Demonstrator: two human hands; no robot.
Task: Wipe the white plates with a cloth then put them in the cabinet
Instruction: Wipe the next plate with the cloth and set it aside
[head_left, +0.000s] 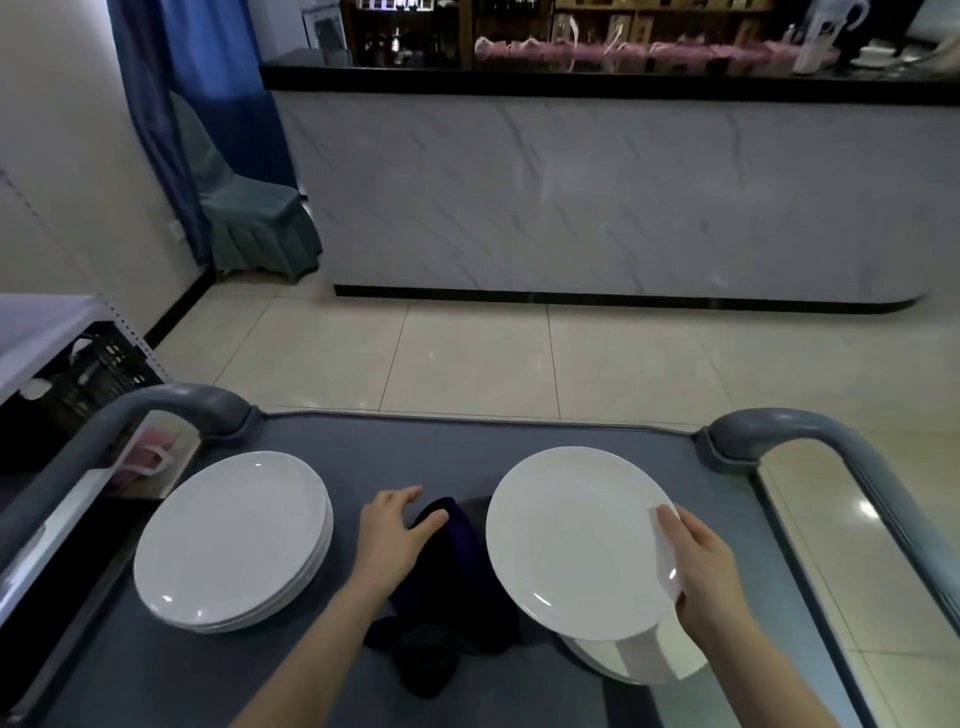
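White plate (571, 540) was up off the lower plates (639, 660), R side of the cart (519, 441); my right hand (711, 577) had fingers gripping its R rim. Left hand (395, 535) lay on the dark cloth (452, 571) mid-cart, fingers loose, L stack (228, 540) just beside.

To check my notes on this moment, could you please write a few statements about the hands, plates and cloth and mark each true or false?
1. The right hand holds a white plate by its rim. True.
2. The cloth is white. False: it is dark, purplish black.
3. A stack of plates sits on the left side of the cart. True.
4. The left hand grips the cart's handle. False: its fingers rest on the cloth, which lies between the stack and the held plate.
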